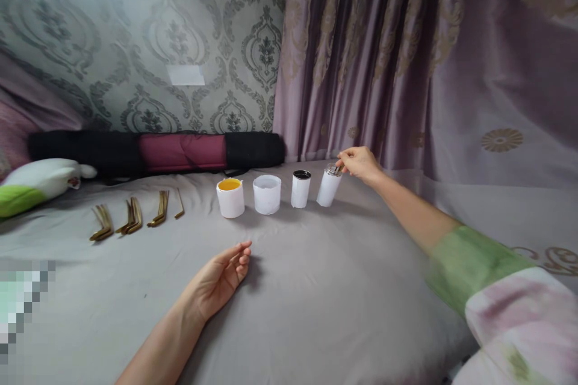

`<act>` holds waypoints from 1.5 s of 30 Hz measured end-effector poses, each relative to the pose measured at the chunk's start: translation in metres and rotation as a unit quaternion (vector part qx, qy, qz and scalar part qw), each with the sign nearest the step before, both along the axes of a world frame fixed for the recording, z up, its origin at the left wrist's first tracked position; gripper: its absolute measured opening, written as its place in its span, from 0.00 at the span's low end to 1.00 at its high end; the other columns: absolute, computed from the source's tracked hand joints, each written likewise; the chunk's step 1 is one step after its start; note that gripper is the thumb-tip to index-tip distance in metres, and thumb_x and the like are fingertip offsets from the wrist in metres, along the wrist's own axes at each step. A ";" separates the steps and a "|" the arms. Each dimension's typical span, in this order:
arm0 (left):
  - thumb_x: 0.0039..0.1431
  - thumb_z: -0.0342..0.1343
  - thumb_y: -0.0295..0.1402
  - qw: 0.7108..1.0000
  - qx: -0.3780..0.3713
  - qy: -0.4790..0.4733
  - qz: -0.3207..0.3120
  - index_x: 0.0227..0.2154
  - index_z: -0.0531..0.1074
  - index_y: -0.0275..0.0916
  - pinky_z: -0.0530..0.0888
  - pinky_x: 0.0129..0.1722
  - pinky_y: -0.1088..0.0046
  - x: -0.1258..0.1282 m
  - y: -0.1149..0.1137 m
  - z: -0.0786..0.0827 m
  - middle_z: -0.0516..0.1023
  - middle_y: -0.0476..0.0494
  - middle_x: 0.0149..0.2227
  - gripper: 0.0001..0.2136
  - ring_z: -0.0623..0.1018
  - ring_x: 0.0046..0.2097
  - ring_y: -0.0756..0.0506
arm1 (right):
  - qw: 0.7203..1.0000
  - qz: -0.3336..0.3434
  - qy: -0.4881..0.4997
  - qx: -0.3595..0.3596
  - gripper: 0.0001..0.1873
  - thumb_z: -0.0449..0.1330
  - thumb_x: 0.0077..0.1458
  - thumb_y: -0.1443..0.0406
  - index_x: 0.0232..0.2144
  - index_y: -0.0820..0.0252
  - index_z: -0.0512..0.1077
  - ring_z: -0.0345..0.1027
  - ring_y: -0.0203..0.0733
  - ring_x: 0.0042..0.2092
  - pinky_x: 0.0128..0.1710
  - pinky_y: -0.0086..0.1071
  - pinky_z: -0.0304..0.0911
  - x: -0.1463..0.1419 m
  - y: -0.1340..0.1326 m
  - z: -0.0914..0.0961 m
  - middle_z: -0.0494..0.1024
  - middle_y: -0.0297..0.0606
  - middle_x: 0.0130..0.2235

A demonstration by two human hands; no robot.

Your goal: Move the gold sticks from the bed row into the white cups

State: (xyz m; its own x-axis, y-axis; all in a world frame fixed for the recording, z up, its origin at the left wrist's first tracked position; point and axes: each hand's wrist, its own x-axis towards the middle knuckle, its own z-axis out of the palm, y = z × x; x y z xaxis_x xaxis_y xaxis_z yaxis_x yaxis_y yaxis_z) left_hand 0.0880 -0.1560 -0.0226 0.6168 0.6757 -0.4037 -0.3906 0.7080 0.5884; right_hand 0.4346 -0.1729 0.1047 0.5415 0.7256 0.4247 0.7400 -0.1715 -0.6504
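Note:
Four white cups stand in a row on a grey bed sheet (316, 289): one with a yellow inside (230, 197), one white inside (267, 194), one with a dark inside (300, 188), and a tilted rightmost cup (329, 186). My right hand (359, 164) is pinched closed at the rim of the rightmost cup, around something small I cannot make out. My left hand (220, 278) rests on the sheet in front of the cups, palm up, fingers loosely apart, holding nothing.
Several gold-coloured bent metal pieces (130, 216) lie in groups left of the cups. A black and maroon bolster (158, 151) lies along the patterned wall. A green and white plush (36, 183) sits at far left. Purple curtains (406, 60) hang behind the cups.

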 end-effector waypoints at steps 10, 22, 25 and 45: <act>0.50 0.52 0.21 1.000 0.008 0.004 -0.001 0.34 0.68 0.28 0.70 0.20 0.82 0.001 0.000 0.001 0.68 0.44 0.27 0.07 0.68 0.24 0.56 | 1.000 0.002 -0.009 -0.014 0.09 0.52 0.48 0.66 0.25 0.64 0.72 0.66 0.29 0.20 0.13 0.19 0.55 -0.004 -0.001 0.001 0.77 0.39 0.29; 0.51 0.50 0.21 1.000 0.004 -0.002 -0.002 0.34 0.67 0.28 0.70 0.20 0.82 0.000 0.001 0.000 0.68 0.44 0.27 0.07 0.68 0.24 0.56 | 1.000 -0.004 -0.012 -0.012 0.12 0.51 0.51 0.64 0.26 0.64 0.72 0.64 0.28 0.18 0.13 0.19 0.56 -0.005 -0.008 0.005 0.77 0.39 0.28; 0.51 0.50 0.21 1.000 0.002 -0.001 -0.001 0.34 0.68 0.29 0.69 0.19 0.83 0.000 0.001 0.000 0.68 0.44 0.27 0.07 0.68 0.24 0.56 | 1.000 -0.011 -0.012 -0.016 0.11 0.52 0.50 0.64 0.26 0.64 0.72 0.64 0.28 0.19 0.13 0.19 0.56 -0.007 -0.009 0.007 0.77 0.39 0.28; 0.51 0.49 0.21 1.000 -0.001 -0.002 -0.001 0.34 0.67 0.29 0.70 0.20 0.82 0.000 0.000 0.000 0.69 0.45 0.26 0.07 0.68 0.23 0.56 | 0.998 -0.034 -0.022 -0.047 0.10 0.54 0.46 0.64 0.25 0.63 0.73 0.64 0.29 0.18 0.12 0.19 0.54 0.003 0.000 -0.007 0.77 0.39 0.25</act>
State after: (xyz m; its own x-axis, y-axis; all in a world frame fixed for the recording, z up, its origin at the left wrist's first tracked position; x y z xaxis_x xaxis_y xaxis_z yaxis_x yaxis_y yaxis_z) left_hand 0.0880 -0.1556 -0.0223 0.6201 0.6737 -0.4020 -0.3911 0.7097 0.5860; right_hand 0.4378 -0.1732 0.0982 0.5725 0.7256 0.3817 0.7523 -0.2799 -0.5964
